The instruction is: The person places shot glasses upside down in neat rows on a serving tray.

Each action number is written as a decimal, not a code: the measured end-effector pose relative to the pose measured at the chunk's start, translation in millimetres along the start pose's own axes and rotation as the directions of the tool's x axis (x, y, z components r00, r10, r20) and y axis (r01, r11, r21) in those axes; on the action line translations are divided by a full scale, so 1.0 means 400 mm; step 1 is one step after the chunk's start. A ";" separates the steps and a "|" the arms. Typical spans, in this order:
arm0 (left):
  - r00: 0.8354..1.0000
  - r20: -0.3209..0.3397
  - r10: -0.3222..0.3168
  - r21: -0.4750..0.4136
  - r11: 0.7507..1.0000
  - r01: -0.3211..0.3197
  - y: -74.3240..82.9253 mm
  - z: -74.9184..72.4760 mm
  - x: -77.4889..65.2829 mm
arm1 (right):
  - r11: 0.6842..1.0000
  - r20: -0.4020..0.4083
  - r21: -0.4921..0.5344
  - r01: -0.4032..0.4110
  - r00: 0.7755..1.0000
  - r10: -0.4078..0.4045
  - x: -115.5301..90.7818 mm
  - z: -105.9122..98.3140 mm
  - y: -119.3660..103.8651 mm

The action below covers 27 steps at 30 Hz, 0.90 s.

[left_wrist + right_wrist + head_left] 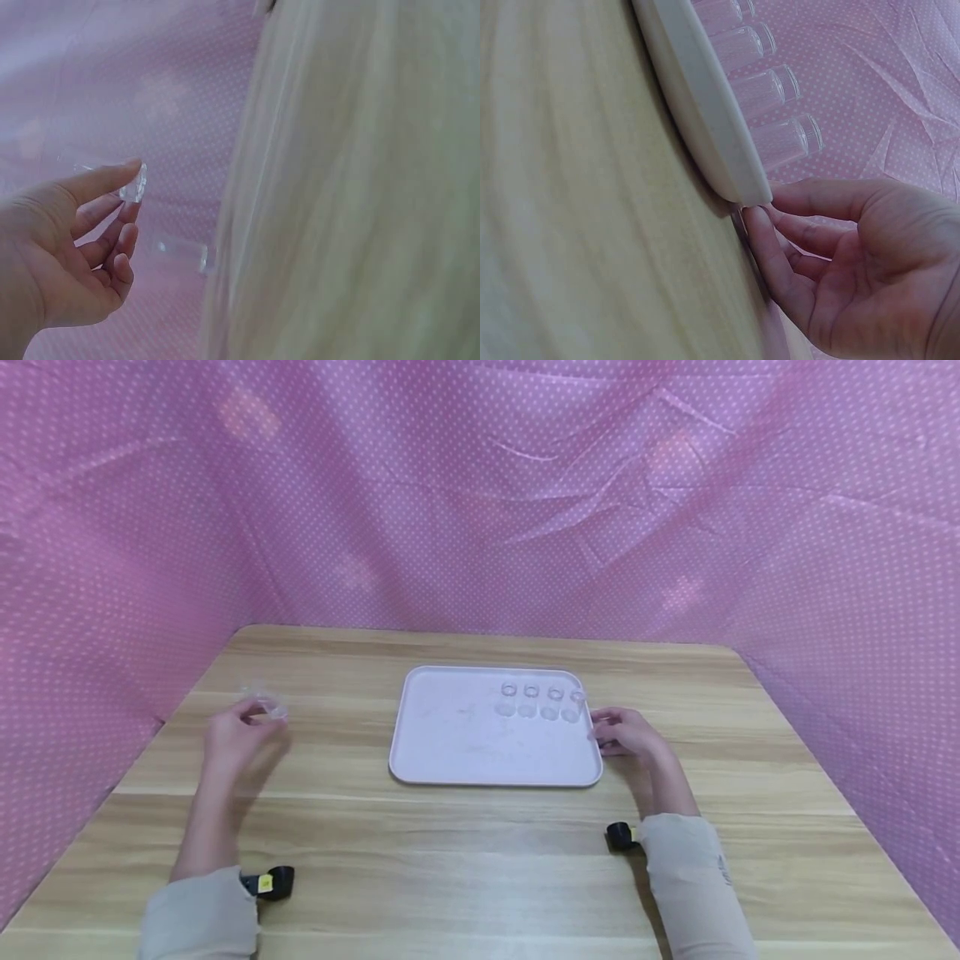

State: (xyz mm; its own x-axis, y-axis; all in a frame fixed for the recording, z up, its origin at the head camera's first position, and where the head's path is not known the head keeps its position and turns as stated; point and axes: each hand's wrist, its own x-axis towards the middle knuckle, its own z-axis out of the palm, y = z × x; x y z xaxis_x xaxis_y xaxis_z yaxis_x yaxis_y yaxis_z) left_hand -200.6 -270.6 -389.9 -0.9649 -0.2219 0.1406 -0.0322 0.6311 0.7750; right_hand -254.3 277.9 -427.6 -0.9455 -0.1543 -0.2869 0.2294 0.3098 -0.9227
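On the left side of the table, my left hand (234, 739) pinches a small clear shot glass (133, 184) between thumb and fingers, near its thick base. Another clear glass (180, 253) stands upright beyond that hand. My right hand (626, 732) holds the right edge of a white rectangular tray (450, 752), with the thumb (817, 196) at the rim and a fingertip below it. Several clear glasses (765, 90) stand in a row at the tray's back right, with their thick ends up.
The wooden table (450, 868) carries the tray near its middle. Pink dotted cloth (480, 527) hangs behind the table and along both sides. Each wrist carries a small black camera (279, 883).
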 end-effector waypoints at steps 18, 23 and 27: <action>0.986 0.104 0.131 0.024 0.991 -0.134 0.107 0.089 0.037 | 1.000 -0.017 -0.013 -0.014 1.000 0.014 -0.011 0.013 -0.012; 0.983 0.097 0.159 0.012 0.987 -0.160 0.126 0.116 0.047 | 1.000 -0.021 -0.007 -0.012 1.000 0.012 -0.009 0.014 -0.011; 0.978 0.096 0.187 0.012 0.982 -0.189 0.143 0.138 0.049 | 1.000 -0.003 0.001 0.016 1.000 -0.016 -0.009 0.012 -0.007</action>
State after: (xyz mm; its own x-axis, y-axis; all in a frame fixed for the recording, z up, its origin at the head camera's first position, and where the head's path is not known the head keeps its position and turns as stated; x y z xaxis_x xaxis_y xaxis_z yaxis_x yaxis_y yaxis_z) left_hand -235.7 -198.0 -376.9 -0.9744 -0.0274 0.2231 0.1475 0.6708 0.7268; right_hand -250.3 273.2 -425.1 -0.9496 -0.1566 -0.2717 0.2149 0.3061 -0.9274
